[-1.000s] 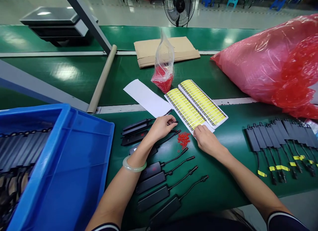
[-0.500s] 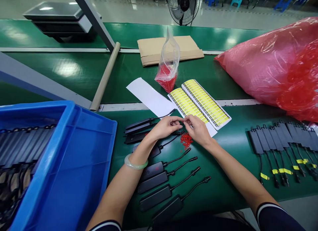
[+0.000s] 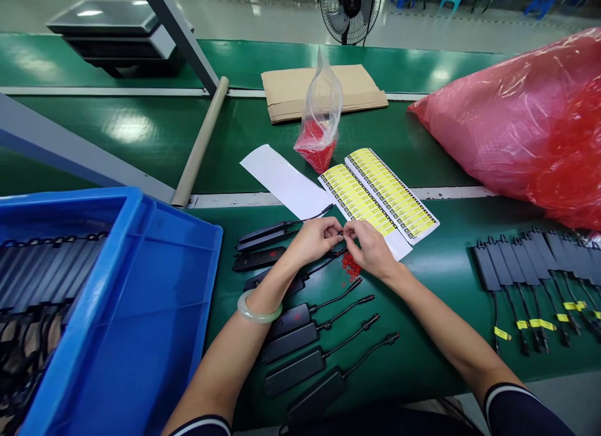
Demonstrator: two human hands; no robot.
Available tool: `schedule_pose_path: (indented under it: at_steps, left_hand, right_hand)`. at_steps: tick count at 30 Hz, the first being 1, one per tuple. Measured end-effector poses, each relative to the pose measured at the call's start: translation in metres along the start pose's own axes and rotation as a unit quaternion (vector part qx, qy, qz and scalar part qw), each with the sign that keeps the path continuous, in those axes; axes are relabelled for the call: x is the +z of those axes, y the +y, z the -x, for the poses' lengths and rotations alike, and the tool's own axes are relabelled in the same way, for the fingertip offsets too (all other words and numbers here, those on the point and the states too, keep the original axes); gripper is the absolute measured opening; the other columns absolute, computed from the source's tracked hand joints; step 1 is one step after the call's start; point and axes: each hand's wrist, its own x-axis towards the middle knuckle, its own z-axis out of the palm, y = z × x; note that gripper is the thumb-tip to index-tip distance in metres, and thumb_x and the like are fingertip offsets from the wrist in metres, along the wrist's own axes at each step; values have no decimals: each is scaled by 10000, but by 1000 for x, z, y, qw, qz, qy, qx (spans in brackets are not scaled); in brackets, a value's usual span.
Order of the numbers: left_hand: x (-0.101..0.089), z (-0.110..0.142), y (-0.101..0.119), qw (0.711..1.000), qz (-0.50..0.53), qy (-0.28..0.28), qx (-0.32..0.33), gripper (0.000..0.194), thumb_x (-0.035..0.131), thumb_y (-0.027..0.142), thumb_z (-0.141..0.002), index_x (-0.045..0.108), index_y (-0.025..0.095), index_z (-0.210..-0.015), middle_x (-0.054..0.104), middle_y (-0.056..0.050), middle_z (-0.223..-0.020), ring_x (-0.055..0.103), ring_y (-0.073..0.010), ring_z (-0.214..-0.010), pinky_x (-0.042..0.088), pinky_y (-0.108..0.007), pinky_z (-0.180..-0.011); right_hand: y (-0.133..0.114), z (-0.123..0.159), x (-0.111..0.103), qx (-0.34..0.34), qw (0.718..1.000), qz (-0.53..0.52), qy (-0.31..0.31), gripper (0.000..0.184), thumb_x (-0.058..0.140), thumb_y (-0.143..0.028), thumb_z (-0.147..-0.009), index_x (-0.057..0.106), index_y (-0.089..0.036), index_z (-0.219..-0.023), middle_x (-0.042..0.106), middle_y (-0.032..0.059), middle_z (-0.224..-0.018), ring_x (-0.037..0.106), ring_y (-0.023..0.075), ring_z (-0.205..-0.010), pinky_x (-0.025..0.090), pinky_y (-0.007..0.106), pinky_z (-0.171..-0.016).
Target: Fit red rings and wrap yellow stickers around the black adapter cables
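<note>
My left hand (image 3: 315, 239) pinches the thin black cable end of a flat black module (image 3: 259, 259) lying on the green belt. My right hand (image 3: 370, 248) meets it fingertip to fingertip, its fingers pinched; what they hold is too small to make out. A small heap of red rings (image 3: 351, 266) lies just under my right hand. Two yellow label sheets (image 3: 380, 195) lie just beyond the hands. Several more black modules with cables (image 3: 305, 339) are lined up in front of me.
A blue crate (image 3: 117, 311) with black modules fills the left. A clear bag of red rings (image 3: 319, 136), a white backing sheet (image 3: 282, 179) and flat cardboard (image 3: 323, 92) lie further back. A big red plastic bag (image 3: 516, 123) sits right; labelled modules (image 3: 530, 267) lie in a row.
My right hand left the edge of the label sheet, moved left and joined my left hand at the cable end. The left hand stayed put on the cable.
</note>
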Motion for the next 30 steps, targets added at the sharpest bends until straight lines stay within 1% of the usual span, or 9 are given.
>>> schedule_pose_path:
  at_steps: [3, 6, 10, 12, 14, 16, 23, 27, 30]
  left_hand:
    - [-2, 0, 0, 999, -42, 15, 14, 48, 607, 134, -771, 633, 167, -795, 643, 0, -698, 592, -148, -649, 455, -263, -625]
    - [-12, 3, 0, 997, -71, 19, 36, 113, 639, 148, -768, 643, 183, -875, 659, -18, -835, 612, -182, -796, 476, -308, -749]
    - [-26, 12, 2, 977, -190, -51, 80, 208, 676, 180, -765, 662, 197, -972, 603, -53, -981, 572, -233, -939, 463, -369, -856]
    - [-26, 16, 2, 958, -263, -84, 80, 165, 658, 157, -767, 678, 187, -928, 567, -70, -972, 550, -258, -951, 464, -391, -846]
    - [-22, 18, 1, 949, -292, -90, 73, 114, 635, 111, -756, 684, 175, -836, 545, -77, -942, 536, -271, -945, 460, -405, -837]
    - [-19, 17, 0, 950, -287, -89, 78, 102, 620, 89, -757, 677, 167, -787, 536, -76, -926, 532, -265, -939, 456, -403, -841]
    - [-25, 14, -2, 967, -215, -74, 118, 71, 638, 151, -808, 680, 181, -857, 537, -48, -968, 537, -215, -956, 455, -351, -874]
    - [-28, 15, -1, 978, -153, -63, 129, 53, 649, 230, -829, 685, 192, -836, 533, -49, -974, 545, -220, -959, 459, -361, -875]
    - [-27, 14, -2, 980, -154, -53, 117, 119, 643, 247, -836, 670, 202, -943, 547, -57, -1016, 557, -224, -992, 464, -363, -900]
  right_hand:
    - [1, 1, -1, 5, 1000, 8, -19, 123, 471, -144, -925, 518, -207, -1020, 635, 74, -902, 581, 221, -842, 488, 346, -773]
    - [2, 4, -8, 19, 999, 19, -29, 124, 508, -144, -920, 535, -201, -1027, 643, 83, -935, 582, 231, -868, 481, 359, -785]
    - [3, 9, -16, 20, 998, 25, -62, 43, 569, -175, -913, 587, -193, -948, 658, 80, -911, 581, 240, -875, 473, 371, -801]
    - [3, 10, -15, 14, 996, 27, -83, 50, 614, -184, -891, 611, -193, -940, 664, 80, -929, 571, 250, -908, 465, 383, -831]
    - [2, 11, -12, 12, 995, 29, -96, 79, 643, -185, -873, 631, -191, -950, 663, 89, -964, 553, 260, -939, 456, 399, -854]
    - [1, 10, -7, 14, 994, 27, -101, 98, 662, -187, -861, 646, -188, -957, 662, 96, -983, 545, 263, -951, 452, 403, -862]
    - [-8, 2, 6, 47, 995, -22, -80, 93, 658, -144, -856, 671, -196, -932, 715, 64, -910, 604, 227, -889, 471, 368, -828]
    - [-12, 1, 2, 69, 994, -54, -62, 108, 664, -159, -853, 670, -207, -950, 727, 39, -908, 641, 196, -853, 495, 321, -770]
    - [-7, -1, -5, 74, 994, -62, -52, 154, 681, -203, -847, 658, -219, -998, 721, 31, -920, 646, 195, -872, 497, 326, -792]
